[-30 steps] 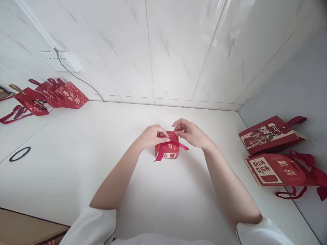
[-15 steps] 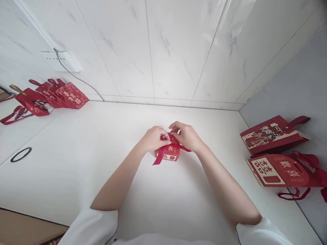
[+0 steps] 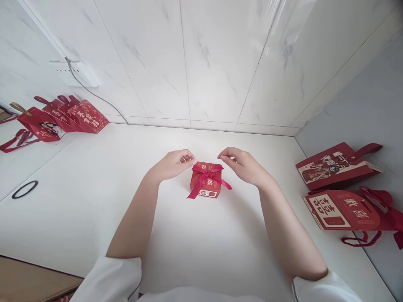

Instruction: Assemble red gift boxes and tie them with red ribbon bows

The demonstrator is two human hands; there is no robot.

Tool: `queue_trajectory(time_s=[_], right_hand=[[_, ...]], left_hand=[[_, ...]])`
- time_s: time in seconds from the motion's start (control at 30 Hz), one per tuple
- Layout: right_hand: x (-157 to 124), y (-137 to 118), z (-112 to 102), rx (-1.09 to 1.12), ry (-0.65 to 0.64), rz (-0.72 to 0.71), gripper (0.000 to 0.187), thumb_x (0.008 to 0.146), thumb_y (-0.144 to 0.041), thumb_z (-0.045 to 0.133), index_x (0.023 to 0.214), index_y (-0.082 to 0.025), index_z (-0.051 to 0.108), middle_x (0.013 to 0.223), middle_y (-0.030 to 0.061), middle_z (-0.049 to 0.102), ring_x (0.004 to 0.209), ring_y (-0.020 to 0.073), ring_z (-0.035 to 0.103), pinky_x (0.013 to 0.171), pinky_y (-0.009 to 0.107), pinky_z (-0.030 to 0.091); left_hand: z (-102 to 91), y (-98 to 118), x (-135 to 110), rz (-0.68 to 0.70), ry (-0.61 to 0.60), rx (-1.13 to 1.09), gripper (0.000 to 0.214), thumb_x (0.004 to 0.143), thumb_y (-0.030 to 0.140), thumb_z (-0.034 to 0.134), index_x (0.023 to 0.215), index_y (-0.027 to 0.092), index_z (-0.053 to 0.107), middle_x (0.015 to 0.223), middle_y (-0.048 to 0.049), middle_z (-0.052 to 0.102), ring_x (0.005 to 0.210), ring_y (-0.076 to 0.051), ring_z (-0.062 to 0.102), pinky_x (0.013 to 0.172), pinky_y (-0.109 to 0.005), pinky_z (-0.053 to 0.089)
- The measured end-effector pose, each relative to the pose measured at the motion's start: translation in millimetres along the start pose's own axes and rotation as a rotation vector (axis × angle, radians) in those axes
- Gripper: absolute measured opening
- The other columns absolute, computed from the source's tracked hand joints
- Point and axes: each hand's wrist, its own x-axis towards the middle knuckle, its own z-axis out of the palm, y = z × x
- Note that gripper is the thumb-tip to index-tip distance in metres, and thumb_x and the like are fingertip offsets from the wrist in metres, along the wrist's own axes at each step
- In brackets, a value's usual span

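Observation:
A small red gift box (image 3: 194, 180) with pale lettering stands on the white tabletop in front of me. A dark pink ribbon (image 3: 207, 174) is tied across its top in a bow, with one tail hanging down the front left and another to the right. My left hand (image 3: 178, 164) is closed in a pinch, its fingertips at the box's back left corner beside the bow loop. Whether ribbon is between those fingertips I cannot make out. My right hand (image 3: 241, 163) is curled with thumb and finger together, just off the back right corner, apparently with nothing in it.
Several red gift bags (image 3: 90, 117) stand at the back left. On the right are a red bag (image 3: 327, 165) and a red box (image 3: 343, 209) with ribbon and cord. A black ring (image 3: 25, 189) lies left; cardboard (image 3: 34, 281) shows lower left. A cable (image 3: 94, 94) runs down the tiled wall.
My hands have moved apart, the left one leftward and the right one rightward, off the top of the box. The finished bow, formerly under my fingers, now shows openly.

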Motion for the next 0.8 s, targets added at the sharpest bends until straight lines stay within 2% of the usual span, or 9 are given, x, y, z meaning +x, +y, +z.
queue_trajectory(time_s=[0.1, 0.2, 0.33, 0.43, 0.6, 0.7, 0.8], right_hand=[[-2, -1, 0, -0.023, -0.137, 0.045, 0.025, 0.095, -0.035, 0.038, 0.098, -0.026, 0.061, 0.105, 0.0025, 0.064, 0.093, 0.0192, 0.059, 0.077, 0.034, 0.047], [-3, -1, 2, -0.019, -0.186, 0.036, 0.022, 0.094, -0.036, 0.041, 0.103, -0.026, 0.059, 0.11, 0.0029, 0.062, 0.098, 0.0188, 0.058, 0.079, 0.033, 0.047], [-5, -1, 1, -0.046, -0.17, 0.09, 0.023, 0.093, -0.033, 0.043, 0.11, -0.027, 0.057, 0.121, 0.0036, 0.057, 0.102, 0.0186, 0.058, 0.079, 0.032, 0.048], [-6, -1, -3, -0.073, -0.189, 0.121, 0.025, 0.094, -0.031, 0.038, 0.109, -0.028, 0.059, 0.117, 0.0036, 0.06, 0.1, 0.0201, 0.058, 0.078, 0.033, 0.047], [-8, -2, -11, -0.048, -0.256, 0.119, 0.025, 0.095, -0.032, 0.037, 0.1, -0.029, 0.061, 0.107, 0.0021, 0.065, 0.093, 0.0216, 0.06, 0.073, 0.034, 0.047], [-10, -3, -12, -0.028, -0.269, 0.101, 0.025, 0.095, -0.034, 0.038, 0.099, -0.029, 0.062, 0.104, 0.002, 0.067, 0.09, 0.0214, 0.061, 0.07, 0.033, 0.048], [-10, -3, -14, -0.044, -0.276, 0.104, 0.025, 0.094, -0.036, 0.039, 0.099, -0.029, 0.062, 0.105, 0.002, 0.067, 0.089, 0.0211, 0.061, 0.068, 0.032, 0.048]], left_hand=[[3.5, 0, 2, 0.02, -0.091, 0.019, 0.036, 0.076, 0.051, 0.06, 0.103, 0.027, 0.062, 0.097, -0.002, 0.064, 0.09, -0.019, 0.059, 0.074, -0.031, 0.047], [7.4, 2, 3, 0.074, -0.147, 0.021, 0.03, 0.077, 0.042, 0.059, 0.102, 0.027, 0.062, 0.093, -0.0009, 0.065, 0.083, -0.017, 0.059, 0.069, -0.029, 0.047], [13.5, 6, 4, 0.102, -0.084, -0.031, 0.023, 0.081, 0.038, 0.052, 0.097, 0.026, 0.063, 0.096, -0.0002, 0.066, 0.084, -0.016, 0.06, 0.071, -0.029, 0.047], [19.2, 9, 5, 0.112, -0.02, -0.071, 0.021, 0.083, 0.037, 0.049, 0.094, 0.025, 0.061, 0.097, 0.0001, 0.066, 0.086, -0.016, 0.06, 0.076, -0.029, 0.048], [24.7, 10, 7, 0.099, -0.036, -0.094, 0.024, 0.086, 0.033, 0.042, 0.099, 0.025, 0.06, 0.097, -0.0003, 0.066, 0.079, -0.015, 0.06, 0.071, -0.03, 0.049], [19.8, 9, 5, 0.114, -0.023, -0.053, 0.023, 0.084, 0.027, 0.045, 0.1, 0.026, 0.061, 0.1, -0.0005, 0.066, 0.088, -0.016, 0.061, 0.076, -0.029, 0.049], [7.4, 11, -1, 0.159, 0.019, -0.021, 0.03, 0.082, 0.019, 0.048, 0.108, 0.028, 0.061, 0.114, -0.0003, 0.063, 0.101, -0.017, 0.058, 0.08, -0.028, 0.049]])
